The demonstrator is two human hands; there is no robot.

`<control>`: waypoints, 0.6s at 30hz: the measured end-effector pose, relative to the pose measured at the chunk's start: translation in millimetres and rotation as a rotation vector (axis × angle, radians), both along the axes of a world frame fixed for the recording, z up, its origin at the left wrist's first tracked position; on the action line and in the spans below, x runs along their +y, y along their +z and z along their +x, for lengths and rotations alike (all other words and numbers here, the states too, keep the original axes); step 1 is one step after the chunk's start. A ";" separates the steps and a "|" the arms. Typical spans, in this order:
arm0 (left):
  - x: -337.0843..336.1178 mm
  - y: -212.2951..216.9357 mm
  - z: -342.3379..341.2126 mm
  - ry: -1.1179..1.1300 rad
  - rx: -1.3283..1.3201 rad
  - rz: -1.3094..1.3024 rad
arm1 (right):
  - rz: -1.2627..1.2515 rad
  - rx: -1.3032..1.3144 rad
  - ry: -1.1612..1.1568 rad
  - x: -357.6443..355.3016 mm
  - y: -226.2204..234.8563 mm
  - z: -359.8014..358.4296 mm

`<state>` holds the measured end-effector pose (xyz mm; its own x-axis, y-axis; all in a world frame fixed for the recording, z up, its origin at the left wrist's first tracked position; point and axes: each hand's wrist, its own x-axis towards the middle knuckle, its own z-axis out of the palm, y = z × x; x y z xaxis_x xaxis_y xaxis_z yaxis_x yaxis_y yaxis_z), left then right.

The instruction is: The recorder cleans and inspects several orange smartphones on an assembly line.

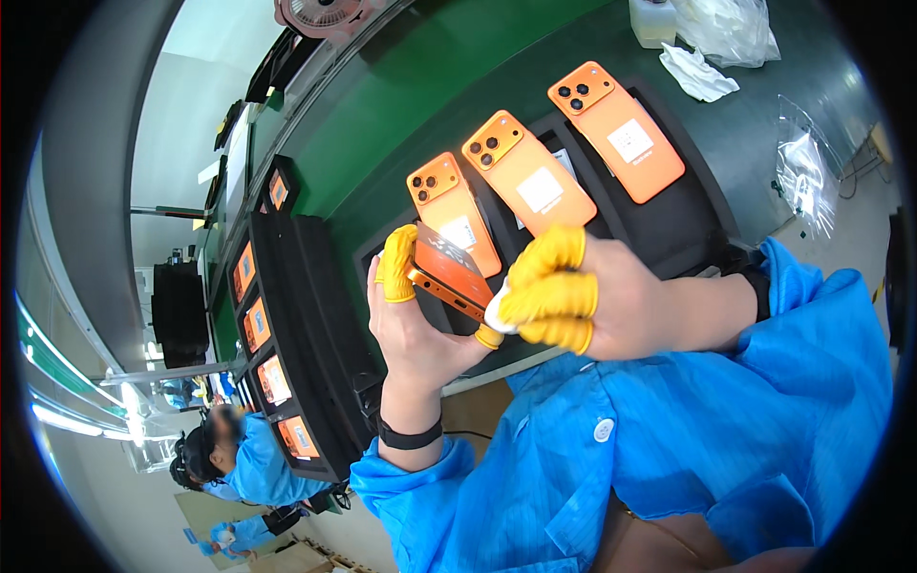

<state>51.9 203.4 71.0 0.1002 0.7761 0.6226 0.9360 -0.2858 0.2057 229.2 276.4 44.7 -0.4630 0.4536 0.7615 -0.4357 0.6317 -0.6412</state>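
Observation:
My left hand (413, 334), with yellow finger cots on its fingertips, grips an orange smartphone (447, 282) by its edges. The phone is tilted, its end with the charging port toward me. In the yellow-cotted fingers of my right hand (611, 301) is a small white wipe (498, 311), pressed at the phone's lower right corner. Behind my hands, a black foam tray (695, 172) holds a row of orange phones, backs up: one on the left (432, 183), one in the middle (516, 158) and one on the right (611, 115). Each carries a white label.
On the left stands a stack of black trays (325, 334) with several orange phones. The green bench (382, 143) has a plastic bottle (653, 23), a crumpled white tissue (698, 74) and clear plastic bags (807, 177) along its right side. A person in blue (263, 463) sits beyond the stack.

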 end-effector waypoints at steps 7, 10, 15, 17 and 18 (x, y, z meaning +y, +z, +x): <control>1.1 1.2 16.3 -0.009 0.061 0.023 | 0.238 -0.038 -0.149 -7.7 -3.7 -13.3; 1.3 3.1 22.3 -0.043 0.144 -0.021 | 0.127 -0.027 -0.217 3.1 9.0 -20.1; -2.9 -0.5 8.7 0.042 0.136 -0.037 | 0.269 -0.220 -0.045 0.0 -13.4 -13.6; -9.6 5.0 -10.2 0.032 -0.025 0.011 | 0.445 -0.335 0.028 -2.1 -21.5 -2.2; -12.5 10.9 -16.8 0.017 -0.036 0.015 | 0.280 -0.402 0.085 -0.1 -24.2 5.9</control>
